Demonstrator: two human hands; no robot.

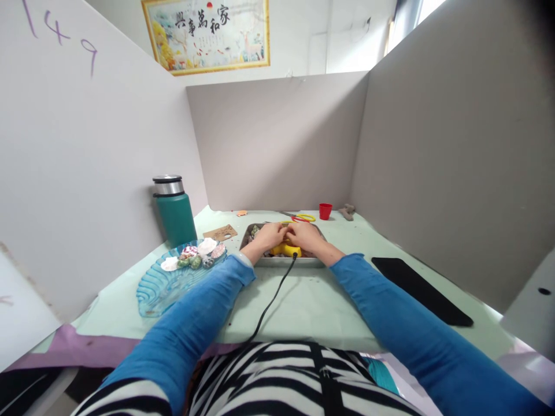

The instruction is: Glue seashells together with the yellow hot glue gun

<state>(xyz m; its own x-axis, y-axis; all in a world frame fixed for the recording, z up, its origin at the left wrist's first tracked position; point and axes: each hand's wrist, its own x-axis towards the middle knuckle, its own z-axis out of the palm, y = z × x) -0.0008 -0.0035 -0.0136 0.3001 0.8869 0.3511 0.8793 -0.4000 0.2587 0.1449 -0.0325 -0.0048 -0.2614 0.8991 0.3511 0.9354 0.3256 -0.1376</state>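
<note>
Mid-frame, one left hand (272, 235) and one right hand (304, 234) partly hide one yellow corded tool (287, 250) over one tray (269, 263); I cannot tell whether either grip is clamped.

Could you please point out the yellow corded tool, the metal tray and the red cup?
Yellow corded tool (287, 249): head view, on its visible yellow body.
Metal tray (267, 262): head view, on its near wall.
Red cup (325, 212): head view, on its outer side.

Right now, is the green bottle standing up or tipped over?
Standing up. The green bottle's silver-and-black top points upward, and its lower end is down by the blue plate.
</note>
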